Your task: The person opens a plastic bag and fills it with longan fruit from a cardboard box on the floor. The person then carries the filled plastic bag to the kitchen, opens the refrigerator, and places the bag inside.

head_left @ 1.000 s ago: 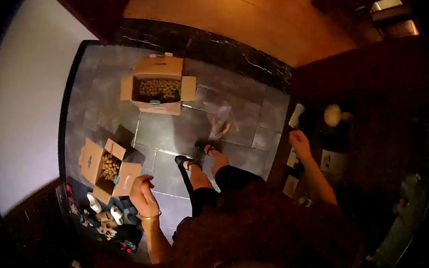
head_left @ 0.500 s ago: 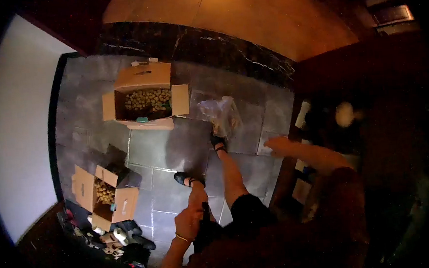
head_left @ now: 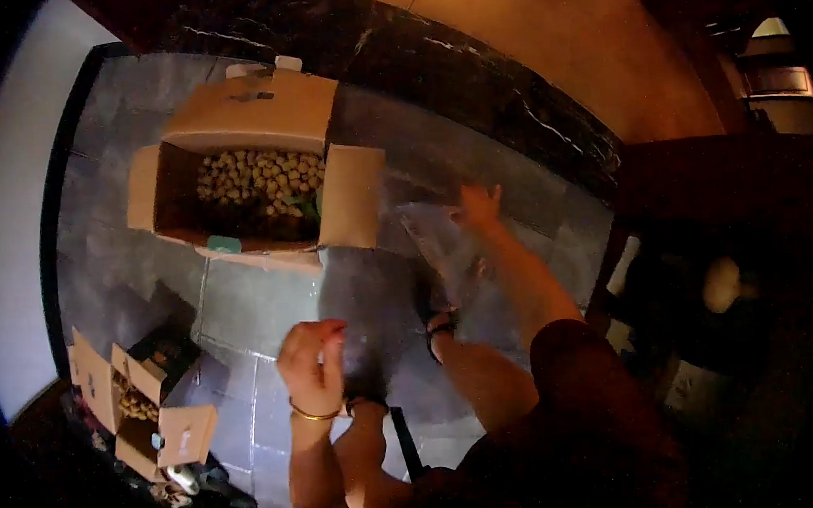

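My right hand (head_left: 480,208) reaches out over a clear plastic bag (head_left: 431,229) on the floor, its fingers spread; whether it touches the bag I cannot tell. Blurred contents show low in the bag, beside my right foot. My left hand (head_left: 311,360), with a gold bangle at the wrist, is raised above the floor, fingers curled in toward the thumb and nothing visible in them. Ahead of it stands an open cardboard box (head_left: 352,197) holding many small round yellow-brown fruits (head_left: 267,179) and a little green leaf.
A smaller open carton (head_left: 187,435) with similar fruits (head_left: 136,405) stands at lower left, with shoes (head_left: 183,479) beside it. A dark marble threshold (head_left: 469,59) crosses the far side, and a white wall (head_left: 25,184) bounds the left. Dark shelving lies at right.
The view has moved closer to the large box. My right hand has swung from the right side over to the plastic bag. My left hand has lifted forward, away from my lap.
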A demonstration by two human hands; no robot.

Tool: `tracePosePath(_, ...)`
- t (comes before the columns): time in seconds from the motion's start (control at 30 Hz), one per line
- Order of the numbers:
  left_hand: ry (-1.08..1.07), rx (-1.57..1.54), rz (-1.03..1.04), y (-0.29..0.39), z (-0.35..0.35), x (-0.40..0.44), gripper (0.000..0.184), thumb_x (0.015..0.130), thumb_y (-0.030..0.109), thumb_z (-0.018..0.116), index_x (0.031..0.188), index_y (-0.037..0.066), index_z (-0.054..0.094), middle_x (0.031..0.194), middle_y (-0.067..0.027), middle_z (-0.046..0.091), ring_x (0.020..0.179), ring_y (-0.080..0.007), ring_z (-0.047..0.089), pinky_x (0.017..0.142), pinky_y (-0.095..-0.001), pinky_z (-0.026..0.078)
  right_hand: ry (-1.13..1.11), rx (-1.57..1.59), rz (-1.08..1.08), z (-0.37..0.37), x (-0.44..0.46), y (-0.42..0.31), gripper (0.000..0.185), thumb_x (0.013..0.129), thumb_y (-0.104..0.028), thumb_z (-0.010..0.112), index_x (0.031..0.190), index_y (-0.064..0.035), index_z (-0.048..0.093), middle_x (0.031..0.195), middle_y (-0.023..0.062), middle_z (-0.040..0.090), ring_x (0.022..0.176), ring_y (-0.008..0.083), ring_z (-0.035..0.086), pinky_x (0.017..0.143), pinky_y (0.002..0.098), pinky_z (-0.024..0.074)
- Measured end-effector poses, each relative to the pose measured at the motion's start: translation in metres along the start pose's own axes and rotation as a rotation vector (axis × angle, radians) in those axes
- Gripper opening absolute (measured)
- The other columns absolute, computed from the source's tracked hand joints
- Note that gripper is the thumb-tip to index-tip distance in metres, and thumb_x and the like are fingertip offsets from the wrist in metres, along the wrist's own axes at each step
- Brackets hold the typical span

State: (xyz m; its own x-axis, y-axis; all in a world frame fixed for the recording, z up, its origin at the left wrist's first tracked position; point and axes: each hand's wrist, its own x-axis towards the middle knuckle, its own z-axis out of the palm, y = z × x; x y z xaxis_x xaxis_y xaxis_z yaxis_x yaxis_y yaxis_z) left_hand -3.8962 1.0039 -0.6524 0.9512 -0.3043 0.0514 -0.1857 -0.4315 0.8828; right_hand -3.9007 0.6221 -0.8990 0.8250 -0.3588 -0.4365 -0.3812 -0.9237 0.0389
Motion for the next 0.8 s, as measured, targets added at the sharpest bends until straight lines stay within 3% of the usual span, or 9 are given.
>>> tracePosePath(0.07, 0.055, 0.075, 0.099, -0.04, 0.0, 0.017, 0.009, 0.083, 0.005, 0.057, 0.085, 0.001, 0.064, 0.076, -0.0124, 0.061, 0.068, -0.0287, 0.057, 0.063, -0.0352, 0.046, -0.034, -0.049, 0.01, 0.038, 0.028, 0.012, 0.056, 0.069, -0.034, 0.072, 0.119, -0.0135, 0.056, 0.121, 0.0095, 0.055, 0.114, 0.0273, 0.05, 0.103, 0.0624, 0.0153)
tracePosePath(0.13, 0.108, 0.157, 0.187, -0.071, -0.002, 0.035, 0.008, 0.083, 0.004, 0.057, 0.085, 0.001, 0.064, 0.076, -0.012, 0.061, 0.067, -0.0277, 0.057, 0.063, -0.0337, 0.045, -0.229, -0.172, -0.048, 0.046, 0.044, 0.017, 0.046, 0.071, -0.033, 0.07, 0.11, -0.0113, 0.061, 0.111, 0.0109, 0.061, 0.106, 0.0272, 0.056, 0.101, 0.0581, 0.0234)
tracePosePath(0.27, 0.296, 0.179, 0.294, -0.086, -0.015, 0.051, 0.006, 0.083, 0.004, 0.058, 0.085, 0.0, 0.063, 0.075, -0.011, 0.06, 0.067, -0.0241, 0.057, 0.062, -0.0299, 0.044, -0.436, 0.255, -0.34, -0.02, 0.025, 0.006, 0.03, 0.076, -0.031, 0.066, 0.095, -0.0075, 0.067, 0.092, 0.0129, 0.066, 0.086, 0.0237, 0.063, 0.083, 0.0395, 0.0453)
tracePosePath(0.37, 0.314, 0.135, 0.35, -0.069, -0.033, 0.057, 0.006, 0.083, 0.004, 0.059, 0.085, 0.0, 0.063, 0.075, -0.0101, 0.059, 0.066, -0.021, 0.056, 0.062, -0.0275, 0.043, -0.51, 0.101, -0.6, -0.075, 0.001, -0.024, 0.026, 0.082, -0.028, 0.061, 0.096, -0.0067, 0.065, 0.089, 0.0114, 0.066, 0.082, 0.0197, 0.062, 0.067, 0.032, 0.0478)
tracePosePath(0.47, 0.291, 0.041, 0.506, -0.02, -0.051, 0.068, 0.006, 0.082, 0.004, 0.062, 0.086, 0.001, 0.064, 0.077, -0.0058, 0.061, 0.07, -0.0157, 0.056, 0.064, -0.0251, 0.043, -0.625, 0.23, -0.99, -0.156, -0.067, -0.093, 0.025, 0.086, -0.029, 0.059, 0.095, -0.0062, 0.065, 0.089, 0.0105, 0.065, 0.079, 0.0208, 0.06, 0.067, 0.036, 0.0472)
tracePosePath(0.57, -0.044, -0.336, 0.355, -0.002, -0.068, 0.06, 0.025, 0.081, 0.008, 0.065, 0.105, 0.003, 0.06, 0.094, -0.0027, 0.06, 0.087, -0.0114, 0.055, 0.074, -0.0239, 0.044, -0.617, 0.452, -1.253, -0.204, -0.12, -0.16, 0.023, 0.09, -0.027, 0.054, 0.096, -0.0068, 0.061, 0.083, 0.0063, 0.064, 0.077, 0.0152, 0.059, 0.069, 0.0311, 0.0468)
tracePosePath(0.67, -0.278, -0.369, 0.353, -0.025, -0.061, 0.05, 0.047, 0.081, 0.018, 0.069, 0.122, 0.004, 0.051, 0.113, -0.0063, 0.055, 0.107, -0.0145, 0.051, 0.091, -0.0288, 0.04, -0.615, 0.235, -1.157, -0.218, -0.135, -0.192, 0.025, 0.091, -0.03, 0.055, 0.095, -0.006, 0.061, 0.085, 0.0041, 0.064, 0.079, 0.0118, 0.058, 0.071, 0.0292, 0.046)
tracePosePath(0.7, -0.31, -0.326, 0.336, -0.04, -0.06, 0.044, 0.049, 0.082, 0.02, 0.068, 0.124, 0.004, 0.05, 0.117, -0.0072, 0.054, 0.111, -0.0162, 0.05, 0.094, -0.0309, 0.039, -0.702, 0.078, -1.031, -0.22, -0.128, -0.193, 0.035, 0.086, -0.036, 0.061, 0.107, -0.0085, 0.059, 0.1, 0.007, 0.062, 0.095, 0.0169, 0.056, 0.081, 0.0284, 0.0443)
tracePosePath(0.8, -0.297, -0.235, 0.297, -0.08, -0.059, 0.029, 0.056, 0.08, 0.024, 0.07, 0.127, 0.003, 0.048, 0.124, -0.0084, 0.054, 0.115, -0.019, 0.05, 0.097, -0.033, 0.038, -0.527, 0.115, -1.111, -0.122, -0.079, -0.155, 0.059, 0.077, -0.045, 0.068, 0.124, -0.0121, 0.051, 0.122, 0.0111, 0.053, 0.116, 0.0252, 0.047, 0.094, 0.031, 0.0397)
